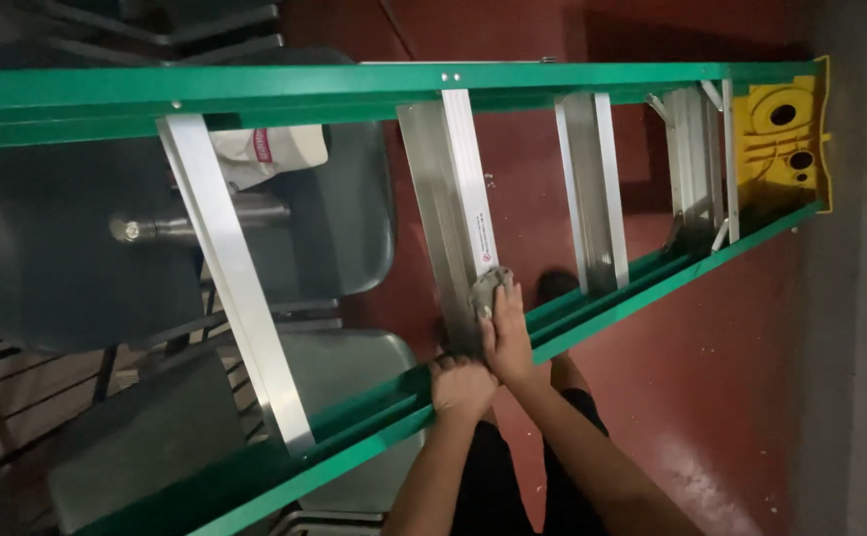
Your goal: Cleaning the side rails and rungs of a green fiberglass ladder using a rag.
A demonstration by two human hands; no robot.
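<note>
While the green ladder (592, 298) lies on its side across the view, dark grey chairs (334, 228) stand behind it at the far left, one of them carrying a crumpled white bag (270, 154) and a metal cylinder (185, 226). Silver rungs (235, 278) cross between the two green rails, slanting down to the right. Near the middle, the left hand (461, 385) closes its grip over the lower rail, knuckles up, fingers curled round the edge, with the forearm rising from the bottom of the view. Just beside it, and touching it, the right hand (509, 337) stretches forward with fingers extended, pressing a small grey cloth (489, 288) against the foot of a silver rung where it meets the lower rail; its grip is closed on the cloth. The right forearm runs down and to the right. Below the hands show the person's dark shorts (513, 476) and a dark shoe (556, 285) on the red floor (731, 377). At the far right, the ladder's yellow top cap (781, 134) rests against a grey wall (861, 298).
</note>
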